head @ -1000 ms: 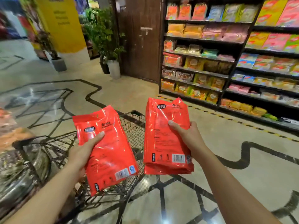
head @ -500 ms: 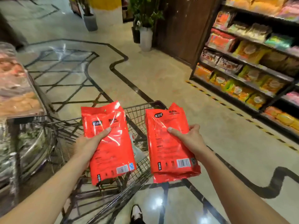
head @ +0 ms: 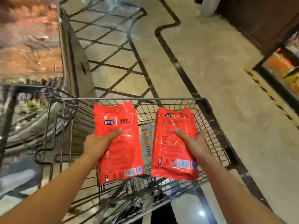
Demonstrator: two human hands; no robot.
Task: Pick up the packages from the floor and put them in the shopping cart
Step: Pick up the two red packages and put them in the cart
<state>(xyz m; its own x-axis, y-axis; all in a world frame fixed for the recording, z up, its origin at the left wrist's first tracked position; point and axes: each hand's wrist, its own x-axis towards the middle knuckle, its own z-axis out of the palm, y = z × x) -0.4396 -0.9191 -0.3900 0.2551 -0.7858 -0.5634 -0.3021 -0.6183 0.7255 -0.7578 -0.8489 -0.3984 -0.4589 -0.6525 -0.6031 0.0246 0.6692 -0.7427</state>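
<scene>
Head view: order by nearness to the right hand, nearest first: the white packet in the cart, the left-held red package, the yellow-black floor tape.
1. White packet, lying in the cart between the two red packages, just left of the right hand.
2. Left-held red package, further left.
3. Yellow-black floor tape, far right by the shelves.

Two red packages [head: 119,143] with barcodes, grey wire cart [head: 215,126], beige floor [head: 218,62] with black lines.

Left package [head: 119,143]: lower centre, above the cart [head: 215,130], in left hand [head: 97,143]
Right package [head: 174,143]: beside it, in right hand [head: 195,143]
Shelf [head: 284,67]: upper right
Display case [head: 30,46]: upper left
</scene>
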